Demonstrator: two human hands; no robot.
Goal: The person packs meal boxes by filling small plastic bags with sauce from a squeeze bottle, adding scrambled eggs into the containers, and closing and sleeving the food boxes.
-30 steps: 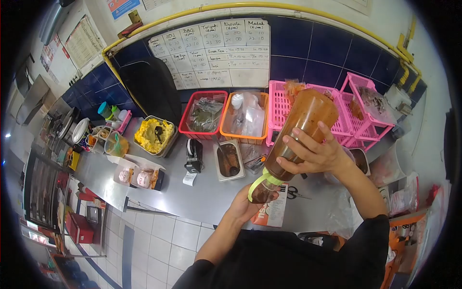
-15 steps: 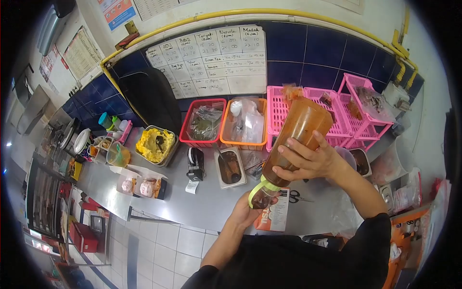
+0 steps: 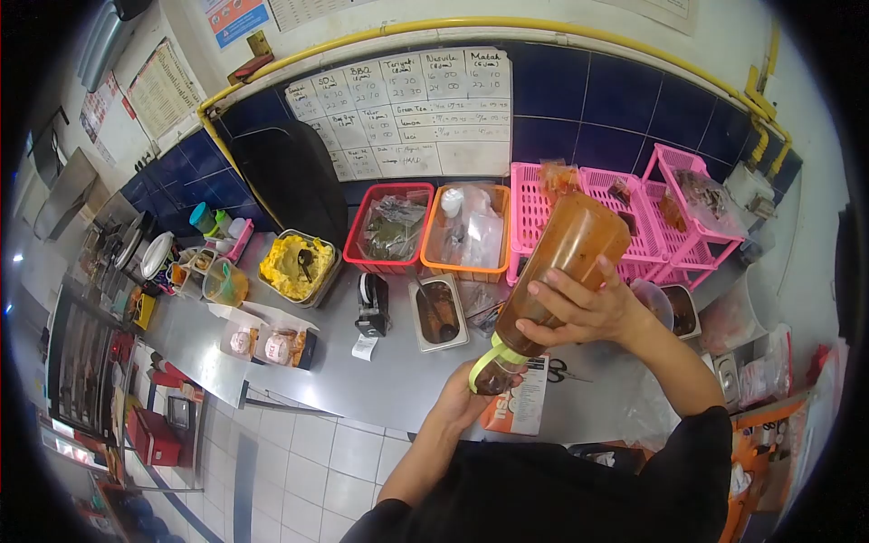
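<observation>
A large clear plastic bottle (image 3: 579,237) of brown liquid is tilted steeply, its broad base up to the right. My right hand (image 3: 584,308) is wrapped round its lower body, fingers across the front. At the low end is a clear, dark-tinted end piece (image 3: 493,376) with a lime-green band and strap; whether it is the bottle's lid or a separate cup, I cannot tell. My left hand (image 3: 460,398) grips this piece from the left, most fingers hidden behind it. Below, an orange-and-white box (image 3: 522,407) lies on the steel counter, partly covered by the hands.
Beyond the hands stand a metal pan of brown sauce (image 3: 442,312), a tape dispenser (image 3: 372,306), red (image 3: 360,258) and orange (image 3: 453,271) baskets, and pink racks (image 3: 529,185). Yellow food (image 3: 282,267) and open boxes (image 3: 294,355) are leftward. Black scissors (image 3: 558,369) lie right of the box.
The view has shifted slightly, moving the counter items a little rightward in the picture. Both hands keep their hold, and the bottle stays tilted much as before.
</observation>
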